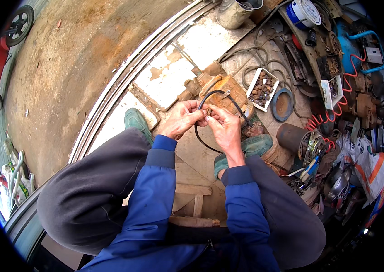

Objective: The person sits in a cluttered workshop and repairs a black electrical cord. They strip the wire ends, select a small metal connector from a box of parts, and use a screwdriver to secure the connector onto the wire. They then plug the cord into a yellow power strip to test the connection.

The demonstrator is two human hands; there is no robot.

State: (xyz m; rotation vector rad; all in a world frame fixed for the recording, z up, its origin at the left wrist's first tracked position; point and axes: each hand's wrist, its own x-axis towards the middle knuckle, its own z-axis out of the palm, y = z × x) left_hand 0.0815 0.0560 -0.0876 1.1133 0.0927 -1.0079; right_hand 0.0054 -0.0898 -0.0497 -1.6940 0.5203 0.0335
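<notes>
My left hand (183,119) and my right hand (224,128) meet in front of me, both closed in a pinch. Between their fingertips is a small brown piece (208,112), too small to tell its kind. A thin black hose (207,147) loops around and behind my fingers; whether the left fingers grip it too I cannot tell. Just beyond my hands stands a rusty orange-brown metal block, like a vise or machine body (230,88), with the hose running over it. A small metal clamp or joint (226,94) sits on the hose there.
A white box (268,74) of rusty metal bits and a round dark dish (282,104) lie to the right. Beyond are a metal bucket (233,17), a coiled red air hose (315,122) and cluttered tools. A wooden stool (198,206) stands between my knees. Floor rails (110,88) curve along the left.
</notes>
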